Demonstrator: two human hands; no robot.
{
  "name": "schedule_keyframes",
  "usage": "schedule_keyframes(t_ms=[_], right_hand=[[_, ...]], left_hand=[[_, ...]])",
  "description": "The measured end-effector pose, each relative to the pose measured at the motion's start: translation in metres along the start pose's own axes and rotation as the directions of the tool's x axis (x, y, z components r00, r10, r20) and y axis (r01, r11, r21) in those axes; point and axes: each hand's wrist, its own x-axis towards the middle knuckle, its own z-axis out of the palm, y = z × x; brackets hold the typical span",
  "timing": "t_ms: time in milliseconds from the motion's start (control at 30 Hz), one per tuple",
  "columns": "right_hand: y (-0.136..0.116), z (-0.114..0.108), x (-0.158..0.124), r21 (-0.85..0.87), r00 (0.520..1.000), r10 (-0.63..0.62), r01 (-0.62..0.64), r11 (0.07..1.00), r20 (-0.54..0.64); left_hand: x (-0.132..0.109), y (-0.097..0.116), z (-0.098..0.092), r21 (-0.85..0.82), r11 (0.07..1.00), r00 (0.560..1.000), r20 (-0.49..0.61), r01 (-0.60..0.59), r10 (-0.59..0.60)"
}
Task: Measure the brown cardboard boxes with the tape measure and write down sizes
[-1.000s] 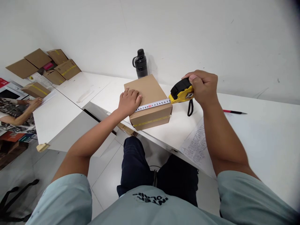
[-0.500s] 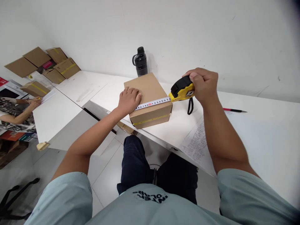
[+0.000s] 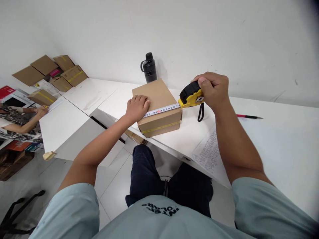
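Observation:
On the white desk sits a closed cardboard box (image 3: 156, 94) with yellow tape along its near side. My left hand (image 3: 137, 108) lies over the box's left edge, its thumb pressing the end of the steel blade against the top; the blade's tip is hidden beneath it. The marked white blade runs along the near top edge to a yellow and black tape measure (image 3: 191, 94). My right hand (image 3: 212, 89) is closed around the tape measure's case, just past the box's right edge. A black strap dangles from the case.
A black bottle (image 3: 149, 68) stands behind the box against the wall. To the right lie a red and black pen (image 3: 249, 116) and a printed sheet (image 3: 208, 154). Far left, a co-worker's hand (image 3: 42, 111) is by papers and several cardboard boxes (image 3: 74, 75).
The view has shifted slightly, so the far-left things appear a little to the right. My hands, the tape measure and the box keep nearly the same positions relative to each other.

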Motion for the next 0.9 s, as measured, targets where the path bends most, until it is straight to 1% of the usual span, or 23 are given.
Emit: schedule_keyframes(t_ms=[300, 467, 567, 667, 733, 800, 900], right_hand=[[0.01, 0.004, 0.003, -0.018, 0.989, -0.145, 0.144, 0.989, -0.039], [0.005, 0.004, 0.004, -0.051, 0.982, -0.181, 0.179, 0.983, -0.043], [-0.001, 0.004, 0.004, -0.083, 0.98, -0.193, 0.189, 0.979, -0.049], [-0.012, 0.003, 0.003, -0.12, 0.98, -0.183, 0.172, 0.978, -0.082], [-0.023, 0.001, 0.002, -0.131, 0.977, -0.164, 0.146, 0.981, -0.134], [-0.034, -0.001, -0.001, -0.13, 0.969, -0.143, 0.118, 0.984, -0.202], [-0.049, -0.001, -0.005, -0.167, 0.941, -0.159, 0.112, 0.98, -0.299]], left_hand=[[-0.002, 0.005, -0.008, 0.029, 0.999, 0.998, 0.052, 0.037, -0.038], [0.0, 0.001, -0.009, 0.04, 0.999, 0.998, 0.06, 0.021, -0.023], [0.003, -0.002, -0.013, 0.047, 0.998, 0.997, 0.066, 0.029, -0.032], [0.011, -0.005, -0.025, 0.032, 0.998, 0.993, 0.108, 0.049, -0.052], [0.02, -0.008, -0.037, -0.009, 0.994, 0.978, 0.175, 0.112, -0.109], [0.031, -0.013, -0.052, -0.091, 0.976, 0.949, 0.267, 0.196, -0.166], [0.05, -0.021, -0.075, -0.227, 0.935, 0.906, 0.389, 0.271, -0.168]])
